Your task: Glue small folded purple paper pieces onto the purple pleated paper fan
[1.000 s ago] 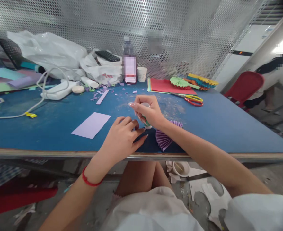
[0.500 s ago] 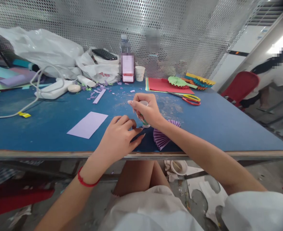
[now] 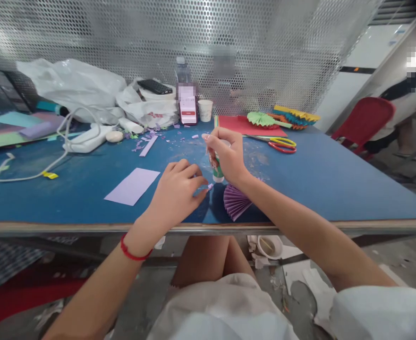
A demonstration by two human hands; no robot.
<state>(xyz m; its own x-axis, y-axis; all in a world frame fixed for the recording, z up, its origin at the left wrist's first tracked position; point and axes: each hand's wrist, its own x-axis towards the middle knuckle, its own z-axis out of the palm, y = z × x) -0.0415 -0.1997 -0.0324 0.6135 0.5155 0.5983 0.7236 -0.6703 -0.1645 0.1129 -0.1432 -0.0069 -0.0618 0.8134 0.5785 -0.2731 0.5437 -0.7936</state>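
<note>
My right hand is wrapped round a glue stick, green with a white end, held upright just above the table. My left hand pinches a small purple scrap of paper between thumb and fingertips, close to the lower end of the glue stick. Under my right wrist a pleated purple paper fan lies on the table, partly covered by the forearm. A flat lilac paper sheet rests to the left of my left hand.
Scissors with yellow and red handles lie right of a red paper stack bearing folded green paper. Behind stand a phone and a paper cup. Purple scraps, a white cable and plastic bags occupy the left.
My right hand has lifted the glue stick up and slightly right, away from my left fingertips. The purple scrap now shows in my left hand, whose fingers have drawn together.
</note>
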